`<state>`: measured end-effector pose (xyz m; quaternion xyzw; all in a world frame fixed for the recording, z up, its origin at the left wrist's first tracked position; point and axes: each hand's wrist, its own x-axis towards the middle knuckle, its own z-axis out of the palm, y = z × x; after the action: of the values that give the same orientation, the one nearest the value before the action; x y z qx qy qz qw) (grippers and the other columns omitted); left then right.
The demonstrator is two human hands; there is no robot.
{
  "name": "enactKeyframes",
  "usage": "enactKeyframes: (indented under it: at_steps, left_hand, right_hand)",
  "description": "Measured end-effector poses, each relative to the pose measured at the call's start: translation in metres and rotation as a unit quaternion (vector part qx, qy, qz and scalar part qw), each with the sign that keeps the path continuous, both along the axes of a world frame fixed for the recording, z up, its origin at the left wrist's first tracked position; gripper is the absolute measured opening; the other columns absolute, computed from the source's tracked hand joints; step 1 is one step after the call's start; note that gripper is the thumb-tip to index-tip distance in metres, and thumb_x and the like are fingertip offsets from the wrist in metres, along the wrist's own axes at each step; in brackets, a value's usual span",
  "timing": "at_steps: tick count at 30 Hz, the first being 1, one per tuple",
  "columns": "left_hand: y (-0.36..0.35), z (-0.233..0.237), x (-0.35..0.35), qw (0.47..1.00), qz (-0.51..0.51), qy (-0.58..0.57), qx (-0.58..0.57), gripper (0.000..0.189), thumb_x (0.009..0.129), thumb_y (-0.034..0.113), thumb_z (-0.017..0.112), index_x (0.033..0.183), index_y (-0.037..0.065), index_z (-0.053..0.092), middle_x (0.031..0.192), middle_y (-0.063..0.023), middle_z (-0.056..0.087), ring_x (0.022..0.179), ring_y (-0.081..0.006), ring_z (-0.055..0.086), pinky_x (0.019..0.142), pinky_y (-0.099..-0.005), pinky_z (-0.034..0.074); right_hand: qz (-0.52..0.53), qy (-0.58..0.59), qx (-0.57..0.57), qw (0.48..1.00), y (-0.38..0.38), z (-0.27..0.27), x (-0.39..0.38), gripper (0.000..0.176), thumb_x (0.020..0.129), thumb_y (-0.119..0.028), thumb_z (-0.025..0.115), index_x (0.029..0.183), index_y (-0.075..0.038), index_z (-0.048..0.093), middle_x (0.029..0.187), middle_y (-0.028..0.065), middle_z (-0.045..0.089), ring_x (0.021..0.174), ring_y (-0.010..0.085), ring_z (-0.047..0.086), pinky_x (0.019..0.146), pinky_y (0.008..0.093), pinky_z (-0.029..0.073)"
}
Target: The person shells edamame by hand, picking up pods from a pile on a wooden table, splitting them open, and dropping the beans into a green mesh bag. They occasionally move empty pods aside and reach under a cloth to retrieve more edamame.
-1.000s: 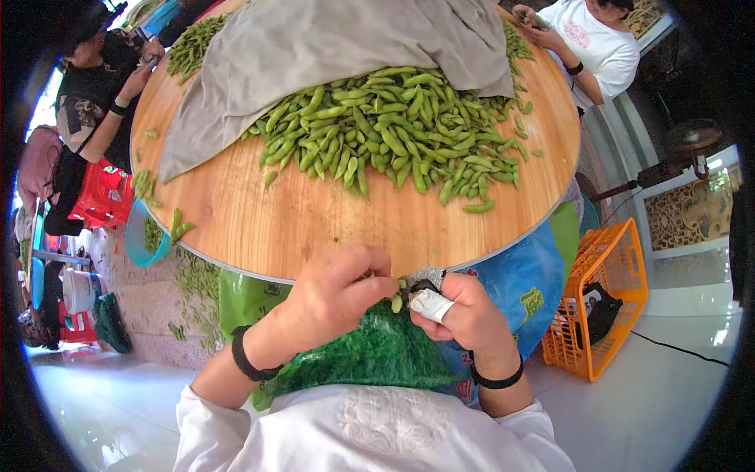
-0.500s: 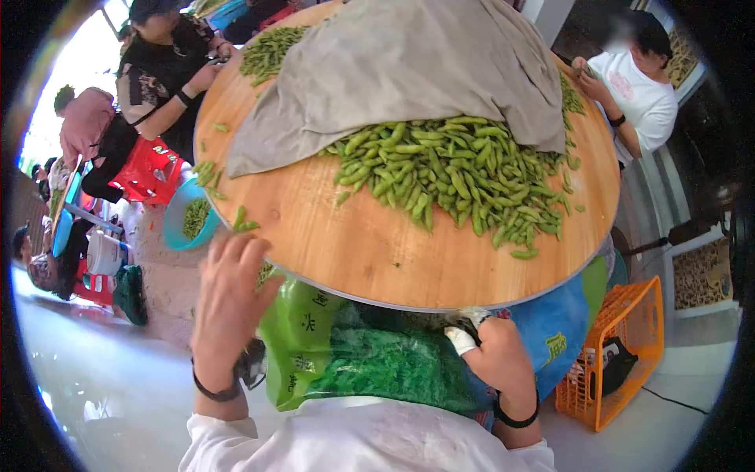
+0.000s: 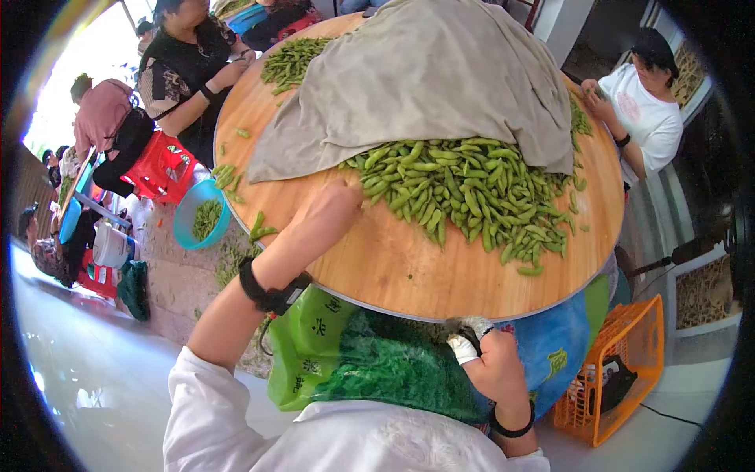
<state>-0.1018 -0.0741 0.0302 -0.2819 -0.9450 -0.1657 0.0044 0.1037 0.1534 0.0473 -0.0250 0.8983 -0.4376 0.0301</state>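
A heap of green soybean pods (image 3: 468,189) lies on the round wooden table (image 3: 370,267), partly under a grey-beige cloth (image 3: 417,86). My left hand (image 3: 330,211) reaches over the tabletop to the heap's left edge. Its fingers are curled in, and whatever they pinch is hidden. Just below the near table edge is my right hand (image 3: 499,366), closed, with white wrapping on its thumb and a finger. Something dark shows between these fingers, too small to name. Beneath that hand, a green plastic sack (image 3: 393,358) covers my lap.
A few stray pods (image 3: 259,228) lie near the left rim. On the floor stand a turquoise basin (image 3: 185,224) with pods and, at right, an orange crate (image 3: 629,370). Co-workers sit at left and right around the table. A red stool (image 3: 161,167) stands at left.
My left hand has moved up and right, from beside the table's left edge to the heap, its spread fingers now curled. My right hand stays below the edge. The view has shifted slightly.
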Motion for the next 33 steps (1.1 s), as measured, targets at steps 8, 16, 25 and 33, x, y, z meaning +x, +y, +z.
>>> enactKeyframes:
  at_steps: [8, 16, 25, 33]
  left_hand:
    - [0.039, 0.019, 0.090, 0.781, -0.015, -0.462, 0.420, 0.010, 0.085, 0.006, 0.057, 0.093, 0.001, 0.059, 0.074, -0.0040, 0.063, 0.065, -0.0094, 0.061, 0.055, -0.0200, 0.046]
    - [0.065, 0.014, 0.125, 0.672, 0.003, -0.576, 0.465, 0.011, 0.081, 0.003, 0.063, 0.091, 0.000, 0.060, 0.077, -0.0058, 0.064, 0.065, -0.0100, 0.059, 0.056, -0.0195, 0.047]
    - [0.067, -0.014, 0.125, 0.660, -0.025, -0.492, 0.568, 0.006, 0.080, 0.002, 0.064, 0.086, 0.001, 0.064, 0.083, -0.0006, 0.060, 0.077, -0.0072, 0.053, 0.070, -0.0208, 0.043]
    - [0.068, -0.010, 0.127, 0.728, -0.039, -0.421, 0.539, 0.006, 0.077, -0.001, 0.067, 0.082, 0.000, 0.064, 0.085, -0.0012, 0.058, 0.078, -0.0085, 0.054, 0.070, -0.0218, 0.044]
  right_hand:
    - [-0.030, 0.172, -0.034, 0.984, 0.003, -0.001, 0.000, 0.029, 0.078, -0.012, 0.065, 0.105, -0.002, 0.060, 0.076, 0.0160, 0.063, 0.062, 0.0315, 0.061, 0.055, 0.0364, 0.048]
    - [-0.049, 0.177, -0.042, 0.982, 0.005, -0.006, -0.001, 0.019, 0.079, -0.011, 0.063, 0.094, 0.000, 0.058, 0.073, 0.0167, 0.061, 0.064, 0.0348, 0.061, 0.054, 0.0387, 0.049]
    - [-0.024, -0.030, -0.201, 0.979, 0.008, -0.011, 0.010, 0.023, 0.083, -0.012, 0.054, 0.101, 0.002, 0.053, 0.077, 0.0205, 0.058, 0.072, 0.0388, 0.056, 0.063, 0.0412, 0.044]
    - [0.014, 0.026, -0.120, 0.992, 0.004, -0.008, 0.010, 0.024, 0.082, -0.011, 0.053, 0.102, 0.003, 0.052, 0.078, 0.0226, 0.057, 0.072, 0.0411, 0.055, 0.063, 0.0455, 0.042]
